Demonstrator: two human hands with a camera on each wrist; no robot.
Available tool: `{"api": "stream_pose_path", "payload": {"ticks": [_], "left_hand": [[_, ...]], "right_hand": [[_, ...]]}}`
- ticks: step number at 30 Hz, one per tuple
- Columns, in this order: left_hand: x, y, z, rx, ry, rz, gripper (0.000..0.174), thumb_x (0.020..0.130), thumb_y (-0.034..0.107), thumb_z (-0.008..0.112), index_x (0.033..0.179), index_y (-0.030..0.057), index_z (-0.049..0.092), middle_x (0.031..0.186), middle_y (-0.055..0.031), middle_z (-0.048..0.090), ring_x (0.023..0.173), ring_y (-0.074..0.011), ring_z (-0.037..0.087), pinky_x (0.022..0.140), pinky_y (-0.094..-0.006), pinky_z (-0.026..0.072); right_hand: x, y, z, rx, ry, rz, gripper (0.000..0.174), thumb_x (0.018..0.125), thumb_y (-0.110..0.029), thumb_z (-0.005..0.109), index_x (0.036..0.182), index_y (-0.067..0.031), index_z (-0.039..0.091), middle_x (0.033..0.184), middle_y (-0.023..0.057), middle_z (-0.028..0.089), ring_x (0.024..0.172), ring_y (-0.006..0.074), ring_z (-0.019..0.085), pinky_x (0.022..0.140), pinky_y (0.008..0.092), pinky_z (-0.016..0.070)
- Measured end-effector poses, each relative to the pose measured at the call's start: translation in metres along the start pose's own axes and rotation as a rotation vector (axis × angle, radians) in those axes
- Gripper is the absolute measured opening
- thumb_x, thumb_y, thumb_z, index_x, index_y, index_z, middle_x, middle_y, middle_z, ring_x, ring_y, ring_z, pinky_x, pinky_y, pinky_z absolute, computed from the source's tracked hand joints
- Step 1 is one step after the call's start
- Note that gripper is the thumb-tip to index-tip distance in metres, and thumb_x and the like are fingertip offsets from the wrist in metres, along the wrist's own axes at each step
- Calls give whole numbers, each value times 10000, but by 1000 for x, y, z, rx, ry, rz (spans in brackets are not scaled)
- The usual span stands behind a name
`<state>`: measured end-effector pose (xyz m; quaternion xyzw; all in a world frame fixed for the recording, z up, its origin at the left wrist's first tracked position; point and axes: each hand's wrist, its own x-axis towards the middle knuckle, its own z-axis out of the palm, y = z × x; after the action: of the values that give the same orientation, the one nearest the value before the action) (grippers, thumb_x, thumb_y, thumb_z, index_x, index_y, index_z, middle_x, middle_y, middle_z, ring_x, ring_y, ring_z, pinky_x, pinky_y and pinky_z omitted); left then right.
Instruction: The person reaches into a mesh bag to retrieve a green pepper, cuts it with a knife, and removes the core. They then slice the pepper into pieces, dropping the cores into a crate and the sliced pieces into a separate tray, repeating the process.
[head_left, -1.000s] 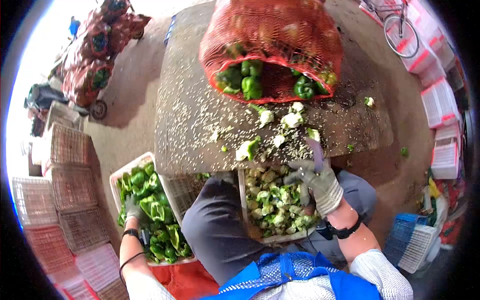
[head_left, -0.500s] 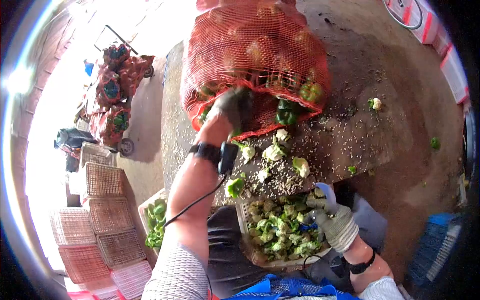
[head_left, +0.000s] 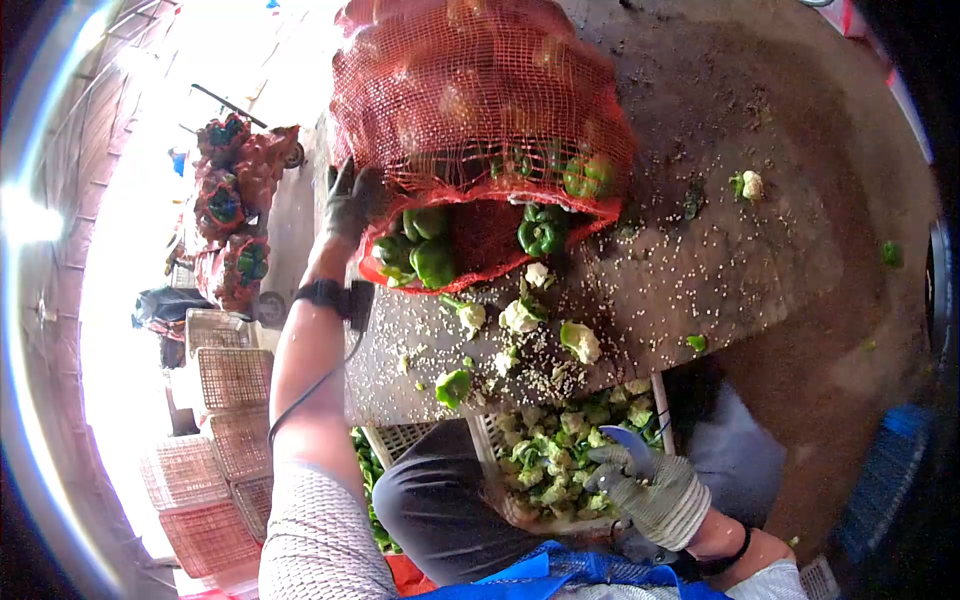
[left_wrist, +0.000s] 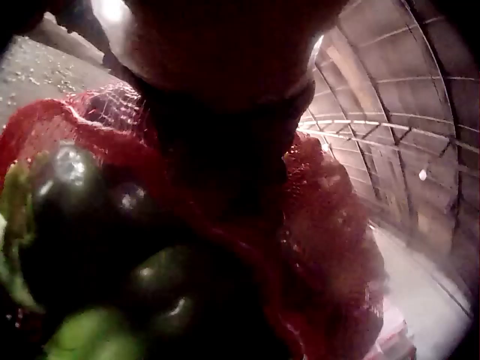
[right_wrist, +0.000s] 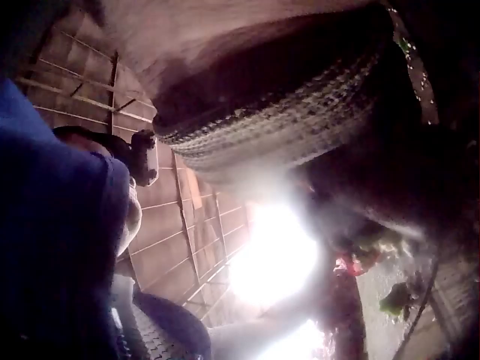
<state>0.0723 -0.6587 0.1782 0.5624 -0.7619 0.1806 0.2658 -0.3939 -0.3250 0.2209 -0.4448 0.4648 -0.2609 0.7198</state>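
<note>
A large red mesh sack [head_left: 470,110] lies on the table with its mouth toward me, and green bell peppers [head_left: 432,262] show inside the opening. My gloved left hand [head_left: 352,200] lies against the sack's left side, fingers extended along the mesh. In the left wrist view, dark glossy peppers [left_wrist: 67,180] sit close below the red mesh [left_wrist: 330,247]. My gloved right hand [head_left: 655,497] grips a knife [head_left: 632,447] with a curved blade, over a crate [head_left: 485,450] of cut pepper cores [head_left: 555,455]. The knife's handle is hidden in the glove.
Pepper cores [head_left: 580,342] and loose seeds lie scattered on the table [head_left: 700,270]. A crate of green peppers [head_left: 368,460] stands at my left knee. Stacked crates [head_left: 235,380] and a cart of filled sacks [head_left: 230,210] stand farther left; a blue crate [head_left: 880,490] is at the right.
My left hand went from the crate of peppers to the sack's mouth, then out to its left side. Some peppers inside sit differently. My right hand keeps the knife near the core crate.
</note>
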Motion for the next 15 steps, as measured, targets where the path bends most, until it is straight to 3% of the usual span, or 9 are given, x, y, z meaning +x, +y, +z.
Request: {"api": "stream_pose_path", "payload": {"ticks": [1,3,6,8,9,12,15], "left_hand": [[0,31,-21,-29,49,-33,432,921,205,624,1329,92,537,1190,-113,620,1122,-232,576,976,-315,443],[-28,65,-38,-129,-82,-97,401,921,113,606,1316,77,548,1132,-103,643,1110,-227,597,972,-272,450],[-101,11,39,-129,-543,92,331,960,198,514,1268,105,590,1211,-118,615,1177,-259,556,1014,-314,431],[-100,59,82,121,-737,608,360,979,244,437,1276,117,595,1300,-124,584,1260,-257,503,1077,-380,384],[-90,79,92,118,-752,609,366,976,252,444,1281,113,591,1303,-126,585,1254,-257,511,1070,-382,391],[-32,109,97,58,-458,206,388,968,276,466,1295,101,581,1312,-132,586,1235,-256,536,1048,-385,413],[27,100,67,263,-155,-23,416,960,300,488,1310,89,572,1321,-137,588,1216,-256,561,1027,-388,436]], "right_hand": [[0,-1,0,65,3,12,437,947,-175,624,1350,-34,534,1047,102,723,952,165,692,834,314,547],[-1,-3,-3,-25,12,7,417,949,-186,622,1327,-26,552,1052,108,721,935,166,696,826,310,549],[-2,4,-2,95,37,25,398,947,-186,623,1313,-36,569,1045,106,725,911,169,703,826,306,548],[-3,14,2,43,47,-33,398,947,-181,622,1321,-54,567,1060,100,722,918,162,700,826,298,546],[-5,16,3,11,41,-55,399,947,-178,621,1325,-63,566,1067,98,721,922,159,699,826,295,545],[-10,13,0,-46,-7,-16,425,948,-178,615,1357,-84,542,1105,93,713,952,152,692,835,292,541],[-10,-6,-5,-25,28,93,437,950,-186,613,1367,-77,535,1138,103,703,999,162,681,868,296,529]]}}
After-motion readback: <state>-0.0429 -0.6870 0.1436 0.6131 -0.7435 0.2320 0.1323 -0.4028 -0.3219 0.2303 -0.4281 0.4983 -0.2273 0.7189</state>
